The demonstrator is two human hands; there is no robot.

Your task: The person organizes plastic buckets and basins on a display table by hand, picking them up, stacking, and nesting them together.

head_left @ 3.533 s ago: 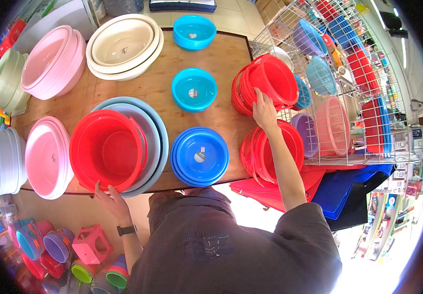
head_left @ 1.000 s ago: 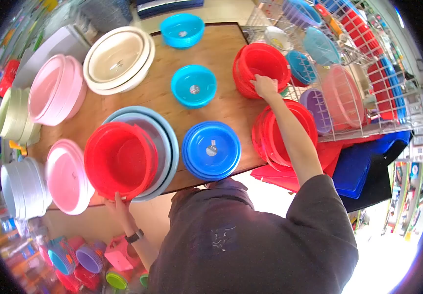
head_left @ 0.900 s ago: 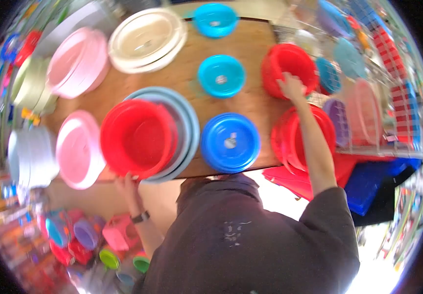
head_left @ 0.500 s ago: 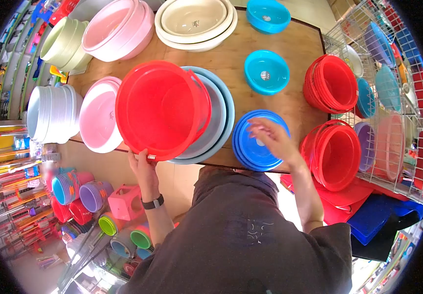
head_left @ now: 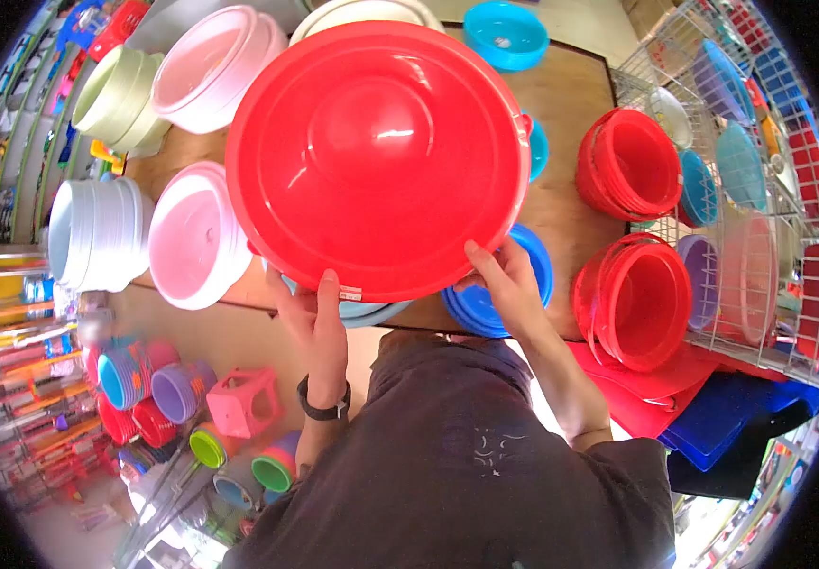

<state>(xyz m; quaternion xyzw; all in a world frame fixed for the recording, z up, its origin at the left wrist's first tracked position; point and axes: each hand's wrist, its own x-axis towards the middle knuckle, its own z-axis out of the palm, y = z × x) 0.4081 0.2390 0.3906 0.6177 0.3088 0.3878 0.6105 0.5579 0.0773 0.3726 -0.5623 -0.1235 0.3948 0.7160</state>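
Red bucket (head_left: 371, 161) hung over the wooden table (head_left: 570, 123), my left hand (head_left: 316, 327) and right hand (head_left: 511, 284) both clasping its near rim (head_left: 404, 294)

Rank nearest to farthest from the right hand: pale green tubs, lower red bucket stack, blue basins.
From the right hand:
1. Blue basins, directly behind it
2. Lower red bucket stack, to its right
3. Pale green tubs, far left
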